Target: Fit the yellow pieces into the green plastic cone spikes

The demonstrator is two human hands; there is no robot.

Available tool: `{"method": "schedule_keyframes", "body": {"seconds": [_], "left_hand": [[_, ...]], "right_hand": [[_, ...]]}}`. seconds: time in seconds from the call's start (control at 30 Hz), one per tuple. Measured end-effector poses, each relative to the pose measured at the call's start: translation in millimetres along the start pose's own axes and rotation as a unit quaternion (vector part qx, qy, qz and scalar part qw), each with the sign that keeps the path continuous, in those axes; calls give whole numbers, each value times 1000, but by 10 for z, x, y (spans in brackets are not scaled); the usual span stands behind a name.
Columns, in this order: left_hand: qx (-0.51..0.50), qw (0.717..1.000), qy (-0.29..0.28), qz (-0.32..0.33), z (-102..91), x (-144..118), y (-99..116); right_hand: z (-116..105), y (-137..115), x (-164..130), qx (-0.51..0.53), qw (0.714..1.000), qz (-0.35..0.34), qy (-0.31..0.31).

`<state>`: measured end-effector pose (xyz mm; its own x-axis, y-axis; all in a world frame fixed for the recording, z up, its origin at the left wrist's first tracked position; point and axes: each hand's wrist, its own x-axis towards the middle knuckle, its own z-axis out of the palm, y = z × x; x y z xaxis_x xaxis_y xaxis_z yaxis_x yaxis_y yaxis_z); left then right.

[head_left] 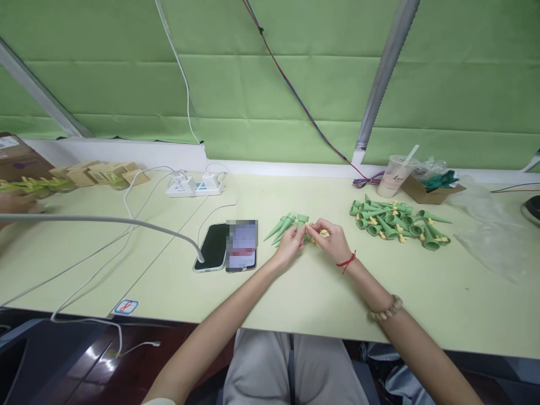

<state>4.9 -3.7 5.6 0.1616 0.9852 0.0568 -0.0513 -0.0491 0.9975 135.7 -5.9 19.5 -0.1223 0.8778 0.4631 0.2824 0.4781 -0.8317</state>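
In the head view, my left hand (290, 244) is closed around a green plastic watering spike (302, 219), whose wide end points up and away from me. The fingertips of my right hand (333, 241) pinch close against it, and what they hold is too small and covered to make out. A few green spikes (277, 226) lie just to the left of the held one. Small yellow valve pieces (324, 232) show behind my right fingers, partly hidden.
A pile of green spikes with yellow valves (390, 219) lies to the right. Behind it stand a drink cup (392, 179) and a small cardboard box (426, 194). Two phones (212, 247) and a power strip (196, 188) are on the left. Another person's hand (17, 203) is at far left.
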Motion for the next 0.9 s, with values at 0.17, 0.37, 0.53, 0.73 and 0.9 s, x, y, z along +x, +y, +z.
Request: {"method": "schedule_keyframes", "body": {"seconds": [0.17, 0.37, 0.53, 0.73, 0.9], "left_hand": [[101, 990, 48, 88, -25, 5, 11], [177, 965, 89, 174, -49, -22, -7], [190, 963, 93, 169, -62, -40, 15], [196, 964, 108, 144, -52, -55, 27], [146, 978, 95, 116, -72, -1, -23]], "right_hand": [[57, 9, 50, 223, 963, 148, -28], [151, -24, 39, 325, 930, 168, -40], [158, 18, 47, 263, 956, 123, -33], [192, 63, 31, 220, 970, 99, -25], [219, 86, 25, 186, 980, 67, -6]]}}
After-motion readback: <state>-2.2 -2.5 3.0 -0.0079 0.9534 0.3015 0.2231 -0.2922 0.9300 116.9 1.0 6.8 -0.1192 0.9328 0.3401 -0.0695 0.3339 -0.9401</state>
